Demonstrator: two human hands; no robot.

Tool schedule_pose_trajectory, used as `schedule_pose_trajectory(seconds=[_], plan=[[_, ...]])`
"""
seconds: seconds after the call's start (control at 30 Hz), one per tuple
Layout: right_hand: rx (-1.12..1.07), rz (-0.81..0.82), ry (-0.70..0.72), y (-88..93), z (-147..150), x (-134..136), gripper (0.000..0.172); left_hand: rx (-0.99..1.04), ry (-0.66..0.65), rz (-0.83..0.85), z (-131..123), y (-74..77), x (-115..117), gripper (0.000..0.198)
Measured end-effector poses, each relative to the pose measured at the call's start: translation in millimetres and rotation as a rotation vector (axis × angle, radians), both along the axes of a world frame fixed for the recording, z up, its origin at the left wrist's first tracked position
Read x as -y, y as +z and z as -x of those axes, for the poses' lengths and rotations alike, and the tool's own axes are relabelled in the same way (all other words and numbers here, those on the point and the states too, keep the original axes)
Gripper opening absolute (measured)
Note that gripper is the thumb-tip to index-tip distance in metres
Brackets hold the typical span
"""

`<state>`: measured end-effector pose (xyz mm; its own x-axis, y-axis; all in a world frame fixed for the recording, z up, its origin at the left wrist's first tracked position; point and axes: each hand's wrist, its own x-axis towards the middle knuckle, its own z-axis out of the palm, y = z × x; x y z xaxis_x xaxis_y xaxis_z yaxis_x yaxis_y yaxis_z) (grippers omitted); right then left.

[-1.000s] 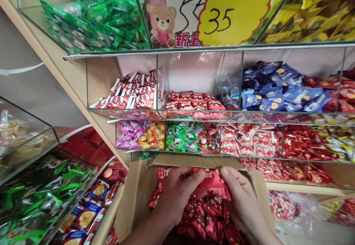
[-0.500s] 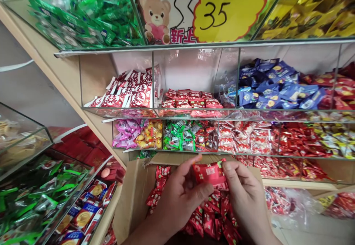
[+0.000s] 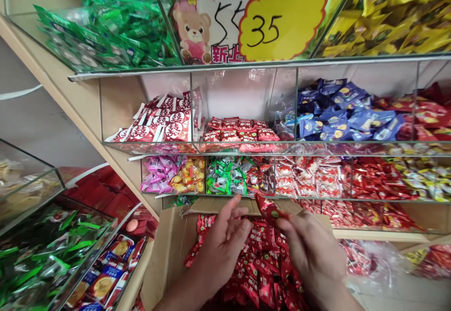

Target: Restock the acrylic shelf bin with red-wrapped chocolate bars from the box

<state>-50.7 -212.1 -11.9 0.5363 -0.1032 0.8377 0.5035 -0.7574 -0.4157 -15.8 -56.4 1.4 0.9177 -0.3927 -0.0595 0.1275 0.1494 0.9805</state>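
Between thumb and fingers, my right hand (image 3: pixel 312 247) pinches one small red candy packet (image 3: pixel 269 209), tilted above the box. My left hand (image 3: pixel 220 243) is a little to the left of it, fingers apart, with nothing in it. Below both hands stands a cardboard box (image 3: pixel 165 247) holding many red candy packets (image 3: pixel 253 264). Similar red packets (image 3: pixel 241 130) lie in rows in a clear shelf compartment straight ahead, above the box.
White-and-red packets (image 3: pixel 165 118) fill the compartment on the left, blue packets (image 3: pixel 347 109) the right. A lower shelf holds purple sweets (image 3: pixel 160 174) and green ones (image 3: pixel 225 174). A price sign (image 3: pixel 278 24) hangs above. Side bins (image 3: pixel 45 250) stand at left.
The red packet has passed from both hands into my right hand alone and turned on its side. My left hand has let go and drawn slightly left. The view has shifted slightly.
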Motion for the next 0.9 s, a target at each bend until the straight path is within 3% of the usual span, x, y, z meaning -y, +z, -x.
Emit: schedule_pose_trajectory(seconds=[0.1, 0.17, 0.23, 0.3, 0.4, 0.47, 0.53, 0.8, 0.9], plan=[[0.054, 0.323, 0.164, -0.9, 0, -3, 0.025, -0.331, -0.07, 0.302, 3, 6.9, 6, 0.052], [0.06, 0.407, 0.231, -1.9, 1, -10, 0.023, -0.402, -0.022, 0.337, 3, 12.3, 9, 0.05], [0.09, 0.38, 0.272, -2.3, 3, -15, 0.02, -0.387, 0.029, 0.313, 2, 15.6, 10, 0.049], [0.077, 0.196, 0.232, -1.8, 5, -16, 0.019, -0.351, 0.02, 0.317, 0, 16.6, 9, 0.05], [-0.177, -0.279, 0.098, -0.9, 4, -11, 0.018, -0.301, -0.037, 0.282, 1, 16.7, 7, 0.051], [-0.452, -0.576, 0.154, -1.4, 1, -6, 0.016, -0.252, -0.084, 0.214, 2, 17.7, 8, 0.05], [-0.598, -0.755, 0.271, -2.6, -1, -2, 0.019, -0.194, -0.128, 0.165, 2, 19.8, 10, 0.05], [-0.542, -0.826, 0.265, -3.5, -1, 3, 0.019, -0.114, -0.201, 0.11, -1, 25.8, 14, 0.046], [-0.522, -0.895, 0.255, -8.7, -2, 4, 0.017, -0.076, -0.249, 0.12, 2, 28.3, 13, 0.058]])
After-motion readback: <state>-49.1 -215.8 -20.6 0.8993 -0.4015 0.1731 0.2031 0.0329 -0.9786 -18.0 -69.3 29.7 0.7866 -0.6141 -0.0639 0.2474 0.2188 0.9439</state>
